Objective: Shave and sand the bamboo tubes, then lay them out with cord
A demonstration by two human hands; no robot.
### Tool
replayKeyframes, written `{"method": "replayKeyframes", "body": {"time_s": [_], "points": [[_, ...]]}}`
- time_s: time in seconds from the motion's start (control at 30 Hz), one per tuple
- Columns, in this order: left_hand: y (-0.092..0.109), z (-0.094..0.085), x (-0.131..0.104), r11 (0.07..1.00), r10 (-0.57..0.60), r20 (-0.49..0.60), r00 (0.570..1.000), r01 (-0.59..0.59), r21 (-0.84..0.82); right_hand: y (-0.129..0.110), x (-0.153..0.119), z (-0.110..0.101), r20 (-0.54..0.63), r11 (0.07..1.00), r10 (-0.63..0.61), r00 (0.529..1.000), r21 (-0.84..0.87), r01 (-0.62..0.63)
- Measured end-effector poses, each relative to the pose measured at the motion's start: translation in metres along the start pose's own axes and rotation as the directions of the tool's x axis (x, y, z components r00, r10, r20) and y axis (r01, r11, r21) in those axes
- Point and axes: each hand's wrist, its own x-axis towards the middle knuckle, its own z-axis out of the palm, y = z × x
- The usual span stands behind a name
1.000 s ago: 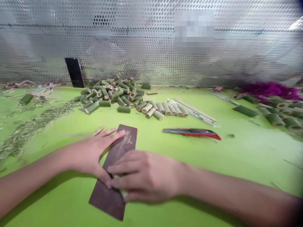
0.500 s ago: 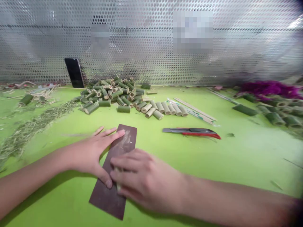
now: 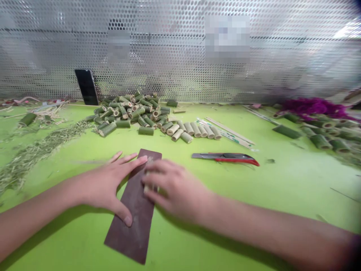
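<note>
A brown strip of sandpaper (image 3: 128,242) lies flat on the green table, with pale dust on its surface. My left hand (image 3: 108,184) is spread open, its thumb and index finger pressing on the strip's left side. Over the upper part of the sandpaper, my right hand (image 3: 175,188) is closed around a short piece of bamboo (image 3: 151,187), mostly hidden by the blurred fingers. To the right of the strip rests a red and black utility knife (image 3: 225,158) with its blade pointing left.
Behind my hands is a pile of green bamboo pieces (image 3: 138,109), beside a row of peeled bamboo pieces (image 3: 196,129). A phone (image 3: 86,86) leans on the perforated metal panel (image 3: 175,71). Shavings (image 3: 42,146) lie left; purple fuzzy material (image 3: 313,107) and more bamboo (image 3: 321,141) lie right.
My right hand has slid up the sandpaper, away from me, with the bamboo piece in it. My left hand stays on the strip. The view has shifted slightly.
</note>
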Motion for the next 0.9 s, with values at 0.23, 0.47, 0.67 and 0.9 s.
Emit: {"method": "replayKeyframes", "body": {"time_s": [0.23, 0.47, 0.67, 0.9], "points": [[-0.002, 0.0011, 0.001, 1.0, 0.015, -0.017, 1.0, -0.015, 0.0, 0.004, 0.0004, -0.0034, -0.021, 0.998, 0.034, 0.999, 0.062, -0.033], [-0.0007, 0.001, 0.0007, 1.0, 0.015, -0.012, 1.0, -0.015, -0.002, -0.0002, -0.0004, -0.0031, 0.003, 0.995, -0.057, 0.998, 0.086, 0.056], [-0.0028, 0.0029, 0.0002, 0.999, 0.043, -0.025, 0.999, -0.043, 0.014, -0.003, -0.0028, 0.0026, 0.008, 0.973, -0.21, 0.978, 0.101, 0.208], [-0.0016, 0.0025, 0.0004, 0.999, 0.035, -0.02, 0.999, -0.035, 0.006, -0.0034, -0.0028, -0.0005, -0.032, 1.0, 0.019, 0.999, 0.0, -0.019]]}}
